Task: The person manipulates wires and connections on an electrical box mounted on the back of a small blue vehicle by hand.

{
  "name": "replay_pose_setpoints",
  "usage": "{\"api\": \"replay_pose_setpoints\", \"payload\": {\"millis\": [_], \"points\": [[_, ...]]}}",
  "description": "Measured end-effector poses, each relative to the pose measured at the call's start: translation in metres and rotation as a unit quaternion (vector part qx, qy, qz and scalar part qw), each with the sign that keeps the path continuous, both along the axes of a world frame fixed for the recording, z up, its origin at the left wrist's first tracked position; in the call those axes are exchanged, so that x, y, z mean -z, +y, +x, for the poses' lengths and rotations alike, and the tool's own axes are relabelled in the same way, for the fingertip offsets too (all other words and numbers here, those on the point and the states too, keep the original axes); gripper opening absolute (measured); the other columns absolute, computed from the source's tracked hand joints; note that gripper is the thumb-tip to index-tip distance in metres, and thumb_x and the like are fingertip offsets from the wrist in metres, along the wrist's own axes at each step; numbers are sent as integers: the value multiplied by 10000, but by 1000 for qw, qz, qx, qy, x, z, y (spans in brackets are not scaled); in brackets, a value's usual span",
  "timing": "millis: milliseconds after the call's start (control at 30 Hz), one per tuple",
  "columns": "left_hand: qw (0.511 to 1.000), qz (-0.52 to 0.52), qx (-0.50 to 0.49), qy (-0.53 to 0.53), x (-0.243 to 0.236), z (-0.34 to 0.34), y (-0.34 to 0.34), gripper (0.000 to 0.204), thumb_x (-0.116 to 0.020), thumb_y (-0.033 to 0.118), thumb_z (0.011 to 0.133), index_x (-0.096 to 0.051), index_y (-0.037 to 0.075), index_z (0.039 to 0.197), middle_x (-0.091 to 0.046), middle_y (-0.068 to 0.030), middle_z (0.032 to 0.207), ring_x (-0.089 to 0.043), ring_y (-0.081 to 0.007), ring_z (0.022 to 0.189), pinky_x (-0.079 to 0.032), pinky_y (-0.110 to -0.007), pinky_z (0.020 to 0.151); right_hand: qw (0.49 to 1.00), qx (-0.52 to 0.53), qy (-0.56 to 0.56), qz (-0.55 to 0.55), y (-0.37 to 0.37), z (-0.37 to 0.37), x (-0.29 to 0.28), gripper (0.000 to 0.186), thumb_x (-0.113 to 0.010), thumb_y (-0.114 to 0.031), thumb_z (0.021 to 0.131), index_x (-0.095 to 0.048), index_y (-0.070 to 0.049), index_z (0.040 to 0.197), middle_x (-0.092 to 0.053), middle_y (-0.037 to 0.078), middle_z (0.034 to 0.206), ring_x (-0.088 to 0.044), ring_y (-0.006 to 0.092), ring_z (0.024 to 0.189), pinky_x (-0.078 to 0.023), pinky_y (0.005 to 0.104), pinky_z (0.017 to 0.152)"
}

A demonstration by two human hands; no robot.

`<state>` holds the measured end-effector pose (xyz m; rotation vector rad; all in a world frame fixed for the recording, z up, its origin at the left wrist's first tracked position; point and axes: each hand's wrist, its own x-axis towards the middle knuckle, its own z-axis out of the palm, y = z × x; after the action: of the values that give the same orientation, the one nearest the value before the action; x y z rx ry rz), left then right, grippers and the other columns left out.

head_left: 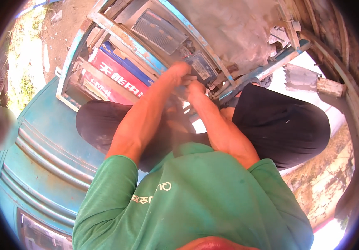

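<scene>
Both my hands meet close together inside a light-blue, rusty metal frame (127, 35), between my spread knees. The fingers of my left hand (180, 71) are curled, slightly smeared by motion. Just below and to its right, my right hand (195, 88) is closed too, its fingers against the left one's. Whatever they grip is hidden or too small to make out. Immediately right of them lies a dark box with a pale label (204, 68). A grey finned metal box (159, 31) lies beyond, with some dark wiring (186, 50) near its lower end.
Left of my hands, the frame holds a red box (110, 73) and a blue strip (127, 62). A teal ribbed metal panel (46, 137) spans the left. On the right are a jagged metal sheet (300, 77), a wooden block (331, 87) and a curved rusty bar (354, 79).
</scene>
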<state>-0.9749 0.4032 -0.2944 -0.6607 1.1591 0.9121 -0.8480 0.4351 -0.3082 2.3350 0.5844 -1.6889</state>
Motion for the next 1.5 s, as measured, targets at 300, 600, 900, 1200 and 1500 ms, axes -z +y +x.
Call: {"api": "replay_pose_setpoints", "payload": {"millis": [300,600,900,1200,1500], "points": [[999,-2,-48,-14,-25,-8,0,133,-483,-13,960,-615,-2,964,-635,-151,1112,-751,-343,1012,-601,-500,746,1000,26,11,5,8,-8,-18,87,-552,-108,953,-593,-46,908,-548,66,719,-443,137,469,-295,335,405],[999,18,-46,-5,-25,-8,-5,82,-527,-16,964,-609,-15,964,-624,-129,1051,-745,-372,1065,-620,-558,882,1000,-6,11,-4,10,-6,-25,75,-559,-106,944,-601,-45,938,-567,79,731,-486,153,493,-308,341,399],[998,56,-3,-30,-18,-8,-9,158,-566,-6,962,-646,-13,1097,-686,-146,1151,-754,-347,1061,-613,-478,835,996,-77,-54,7,7,10,-10,248,-603,-260,1010,-646,-43,899,-585,82,725,-480,170,495,-337,365,418],[997,81,13,-7,-14,-3,-19,266,-545,-9,978,-603,-5,1237,-706,-142,1171,-768,-336,1034,-652,-419,749,990,-125,-30,55,14,4,-46,263,-659,-242,963,-658,9,887,-631,116,756,-545,197,519,-358,361,419],[991,119,55,15,-39,-11,-21,474,-644,-85,905,-552,-36,1368,-676,-147,1242,-723,-280,1091,-639,-391,884,984,-174,-14,30,16,9,-41,330,-651,-300,996,-695,27,996,-655,102,762,-555,176,528,-370,361,439]]}}
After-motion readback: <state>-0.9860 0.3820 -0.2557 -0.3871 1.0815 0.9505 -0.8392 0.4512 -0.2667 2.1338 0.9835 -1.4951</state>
